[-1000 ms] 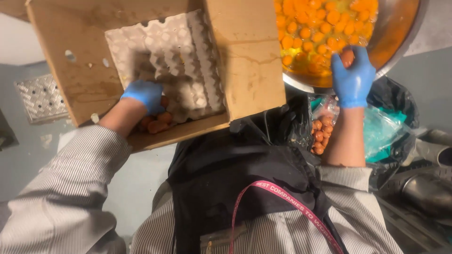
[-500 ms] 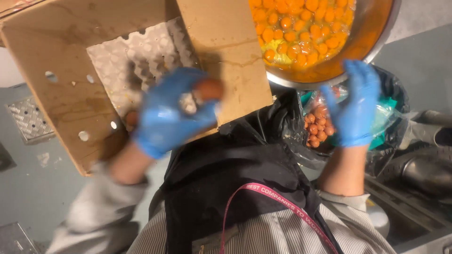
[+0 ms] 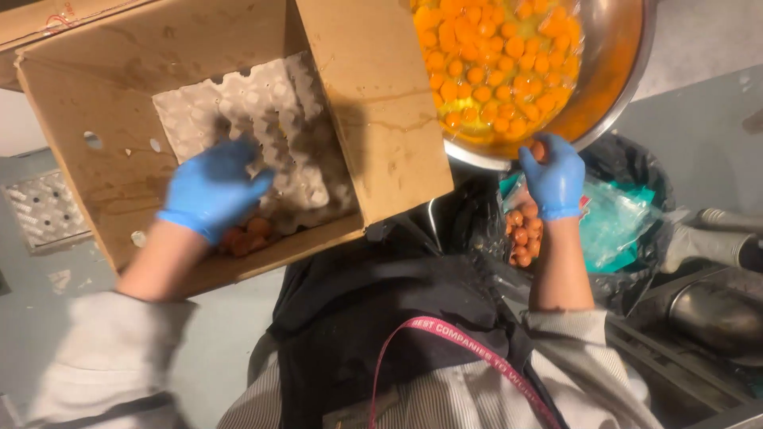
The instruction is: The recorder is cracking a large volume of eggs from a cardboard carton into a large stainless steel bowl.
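Note:
My left hand, in a blue glove, reaches into an open cardboard box and hovers over a grey pulp egg tray, just above a few brown eggs at the tray's near edge. It is blurred and seems to hold nothing. My right hand, also gloved in blue, holds a brown egg against the near rim of a large metal bowl filled with many orange yolks.
Below the bowl stands a bin lined with a black bag, holding broken eggshells and teal plastic. A floor drain grate lies at the left. Metal fittings sit at the lower right.
My left hand, which held an egg up near my chest, has gone back into the box. My right hand rose from over the bin to the bowl's rim with an egg.

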